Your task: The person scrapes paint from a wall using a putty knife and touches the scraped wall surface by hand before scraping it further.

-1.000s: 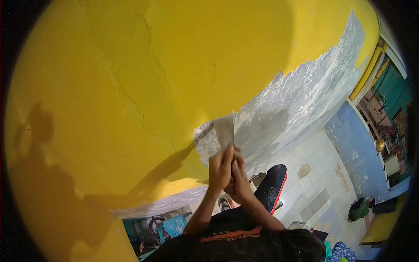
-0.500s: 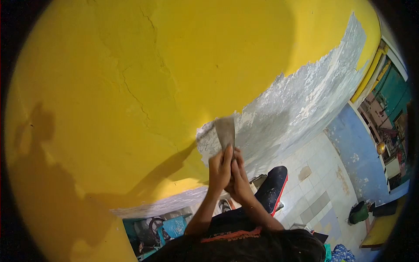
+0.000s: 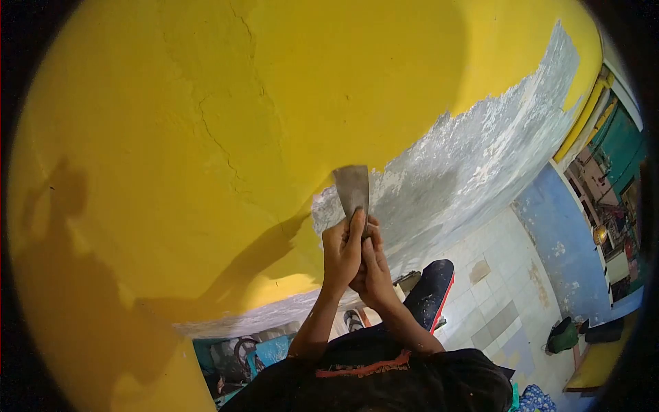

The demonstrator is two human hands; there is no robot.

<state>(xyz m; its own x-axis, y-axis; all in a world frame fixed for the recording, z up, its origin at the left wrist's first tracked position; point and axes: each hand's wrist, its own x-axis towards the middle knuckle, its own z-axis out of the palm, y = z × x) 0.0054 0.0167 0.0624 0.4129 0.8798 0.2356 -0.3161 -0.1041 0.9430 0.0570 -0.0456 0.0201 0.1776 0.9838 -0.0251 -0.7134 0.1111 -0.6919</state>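
Note:
A metal putty knife (image 3: 353, 187) points up toward the wall, its wide blade edge at the border between yellow paint and bare plaster. My left hand (image 3: 341, 250) is closed round its handle, the thumb lying along the base of the blade. My right hand (image 3: 373, 268) is closed round the lower handle, pressed against the left. Most of the handle is hidden by the fingers. Yellow paint (image 3: 357, 89) covers the upper wall, with long cracks on the left. Grey, rough plaster (image 3: 473, 154) shows in a ragged band to the right of the blade.
Below is a tiled floor (image 3: 491, 281) with my dark trouser leg (image 3: 431, 292) over it. A low blue wall (image 3: 559, 240) stands at right. Blue and teal items (image 3: 271, 351) lie under the wall's lower edge. A patterned blue cloth (image 3: 535, 398) is at bottom right.
The putty knife and both hands have moved a little upward, and the blade now reaches up over the edge of the yellow paint. Both hands keep their grip.

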